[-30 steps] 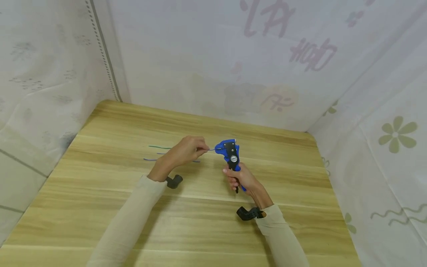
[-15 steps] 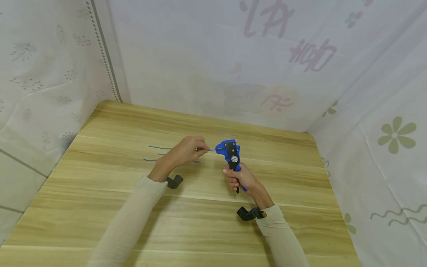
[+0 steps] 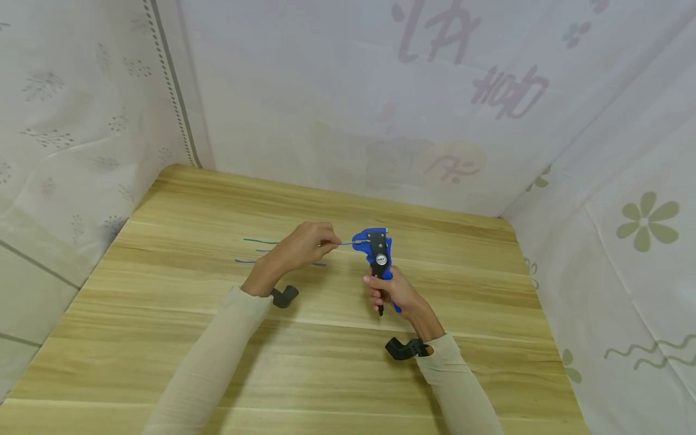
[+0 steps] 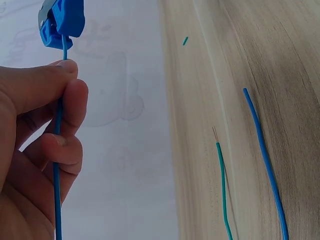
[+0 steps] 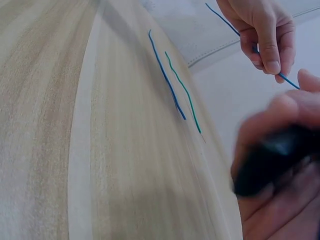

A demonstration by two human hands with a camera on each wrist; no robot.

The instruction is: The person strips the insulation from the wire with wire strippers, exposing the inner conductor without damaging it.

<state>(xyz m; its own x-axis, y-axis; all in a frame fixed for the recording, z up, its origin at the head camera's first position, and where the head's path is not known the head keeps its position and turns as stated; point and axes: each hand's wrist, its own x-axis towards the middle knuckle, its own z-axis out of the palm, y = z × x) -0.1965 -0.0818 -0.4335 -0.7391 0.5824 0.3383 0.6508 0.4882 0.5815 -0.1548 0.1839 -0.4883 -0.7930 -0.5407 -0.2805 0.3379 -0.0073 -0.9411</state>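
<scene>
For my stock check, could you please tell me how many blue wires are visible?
2: the held blue wire, pinched in the left hand and running into the blue tool; another blue wire on the table beside the green wire. Others may be hidden.

Blue wire [image 4: 57,205] in all three views

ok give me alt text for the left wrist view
Fingers of a left hand pinch a blue wire leading into a blue tool. A green wire with a bare copper end, a second blue wire and a short green piece lie on the wood-grained table.
</scene>
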